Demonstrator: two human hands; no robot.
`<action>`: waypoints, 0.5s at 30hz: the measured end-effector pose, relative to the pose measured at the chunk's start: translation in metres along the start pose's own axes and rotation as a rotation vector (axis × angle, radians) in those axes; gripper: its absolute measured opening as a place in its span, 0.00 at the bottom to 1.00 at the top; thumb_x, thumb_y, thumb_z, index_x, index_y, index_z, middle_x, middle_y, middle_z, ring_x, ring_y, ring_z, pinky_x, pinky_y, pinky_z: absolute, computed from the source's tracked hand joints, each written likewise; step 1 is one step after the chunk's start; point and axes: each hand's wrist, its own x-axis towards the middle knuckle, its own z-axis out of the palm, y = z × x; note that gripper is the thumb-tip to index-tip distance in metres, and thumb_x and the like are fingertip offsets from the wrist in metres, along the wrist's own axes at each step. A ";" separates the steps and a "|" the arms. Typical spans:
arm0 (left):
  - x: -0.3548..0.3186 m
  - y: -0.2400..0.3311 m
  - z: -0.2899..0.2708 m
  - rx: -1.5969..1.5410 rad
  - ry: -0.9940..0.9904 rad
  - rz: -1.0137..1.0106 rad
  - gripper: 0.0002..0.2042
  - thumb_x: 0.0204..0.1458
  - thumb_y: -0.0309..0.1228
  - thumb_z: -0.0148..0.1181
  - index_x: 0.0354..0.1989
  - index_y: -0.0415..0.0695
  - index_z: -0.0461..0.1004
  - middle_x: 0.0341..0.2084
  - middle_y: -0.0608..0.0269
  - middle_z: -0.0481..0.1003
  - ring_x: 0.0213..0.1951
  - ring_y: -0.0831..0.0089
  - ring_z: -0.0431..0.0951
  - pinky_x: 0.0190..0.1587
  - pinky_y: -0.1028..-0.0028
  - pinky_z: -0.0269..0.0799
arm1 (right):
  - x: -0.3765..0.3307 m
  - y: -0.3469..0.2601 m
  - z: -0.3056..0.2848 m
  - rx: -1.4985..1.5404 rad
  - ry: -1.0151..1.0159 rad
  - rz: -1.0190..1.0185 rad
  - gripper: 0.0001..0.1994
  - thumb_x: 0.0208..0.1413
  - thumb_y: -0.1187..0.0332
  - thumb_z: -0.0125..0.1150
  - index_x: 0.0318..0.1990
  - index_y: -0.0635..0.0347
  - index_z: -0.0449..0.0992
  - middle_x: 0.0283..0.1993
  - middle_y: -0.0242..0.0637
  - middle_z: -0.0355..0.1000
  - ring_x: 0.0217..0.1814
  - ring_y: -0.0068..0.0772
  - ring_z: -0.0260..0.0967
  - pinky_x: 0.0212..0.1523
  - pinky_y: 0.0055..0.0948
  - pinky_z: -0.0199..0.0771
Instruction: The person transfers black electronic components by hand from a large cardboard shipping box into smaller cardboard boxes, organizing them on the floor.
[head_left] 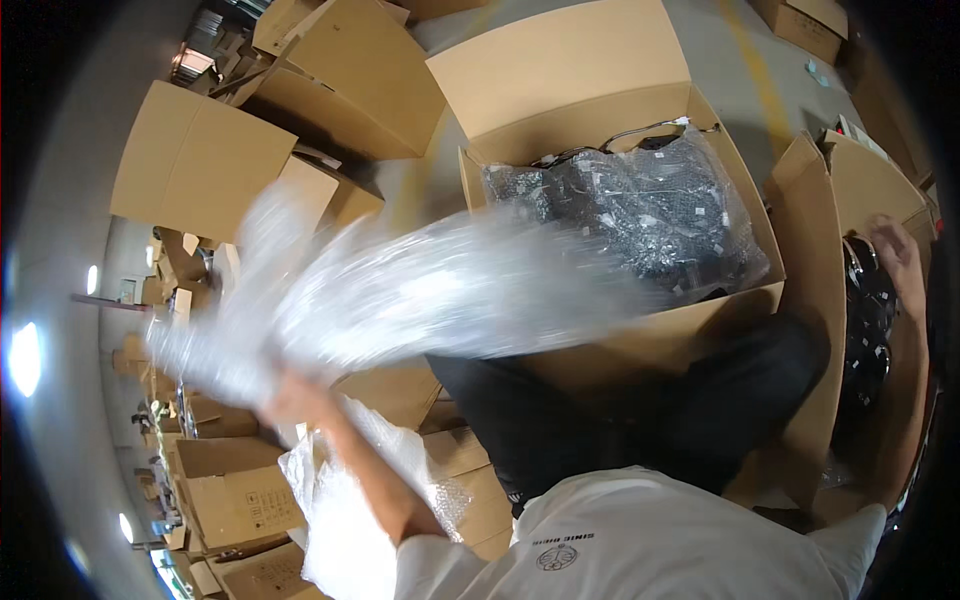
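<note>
My left hand [300, 398] is closed on one end of a clear plastic wrap sheet [430, 285]. The sheet stretches across to the right, smeared by motion, and overlaps the open carton [620, 335] before my knees. Within that carton, dark parts lie under bubble wrap [660, 205], a black cable showing at the back. At the far right my right hand [897, 255] reaches into another tall carton [815, 330]. Its fingers look loosely open beside glossy black parts with shiny trim [868, 335], and nothing shows in them.
White bubble wrap [355, 510] is heaped beneath my left forearm. Open cartons [210, 160] stand at the left and behind, with a stacked one [235, 490] at lower left. A yellow line [755, 70] marks the grey floor beyond. My legs are against the front carton.
</note>
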 end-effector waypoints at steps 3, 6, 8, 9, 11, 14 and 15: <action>-0.056 -0.118 -0.026 -0.037 0.245 -0.278 0.25 0.62 0.33 0.47 0.67 0.36 0.62 0.53 0.50 0.76 0.33 0.72 0.77 0.29 0.75 0.74 | -0.045 0.092 -0.037 0.344 0.376 0.258 0.19 0.62 0.62 0.58 0.55 0.65 0.74 0.49 0.35 0.75 0.49 0.26 0.71 0.51 0.26 0.70; -0.071 -0.135 0.032 -0.314 0.007 -0.157 0.23 0.61 0.31 0.48 0.64 0.35 0.63 0.51 0.50 0.76 0.34 0.70 0.77 0.30 0.73 0.75 | -0.051 0.126 -0.008 0.270 0.454 0.505 0.18 0.61 0.66 0.57 0.54 0.68 0.75 0.37 0.37 0.75 0.37 0.27 0.72 0.36 0.27 0.74; -0.059 -0.134 0.089 -0.483 -0.159 -0.062 0.22 0.61 0.29 0.49 0.63 0.34 0.64 0.51 0.49 0.76 0.35 0.69 0.77 0.31 0.72 0.75 | -0.063 0.137 0.025 0.403 0.577 0.636 0.13 0.59 0.71 0.58 0.48 0.67 0.77 0.39 0.39 0.76 0.36 0.28 0.75 0.33 0.25 0.75; -0.056 -0.131 0.115 -0.561 -0.235 -0.028 0.21 0.61 0.29 0.49 0.62 0.34 0.64 0.50 0.49 0.76 0.35 0.69 0.77 0.32 0.72 0.75 | -0.082 0.143 0.019 0.293 0.546 0.678 0.11 0.58 0.73 0.57 0.46 0.67 0.78 0.35 0.38 0.77 0.33 0.28 0.75 0.30 0.23 0.76; -0.050 -0.125 0.157 -0.677 -0.352 0.024 0.20 0.60 0.27 0.49 0.60 0.33 0.65 0.50 0.49 0.76 0.36 0.68 0.77 0.33 0.71 0.76 | -0.118 0.157 0.009 0.298 0.645 0.718 0.09 0.56 0.74 0.58 0.42 0.68 0.79 0.31 0.38 0.77 0.30 0.27 0.75 0.28 0.24 0.76; -0.028 -0.139 0.179 -0.733 -0.471 0.088 0.18 0.59 0.25 0.50 0.58 0.32 0.67 0.48 0.48 0.76 0.37 0.67 0.77 0.34 0.69 0.76 | -0.139 0.169 0.029 0.105 0.549 0.775 0.09 0.52 0.71 0.61 0.37 0.67 0.82 0.31 0.42 0.79 0.32 0.36 0.78 0.32 0.31 0.79; -0.027 -0.147 0.181 -0.742 -0.507 0.094 0.18 0.59 0.25 0.51 0.57 0.32 0.67 0.48 0.48 0.76 0.37 0.66 0.77 0.35 0.69 0.76 | -0.147 0.176 0.032 -0.175 0.454 0.697 0.12 0.49 0.70 0.65 0.41 0.66 0.81 0.34 0.46 0.79 0.37 0.44 0.78 0.38 0.36 0.79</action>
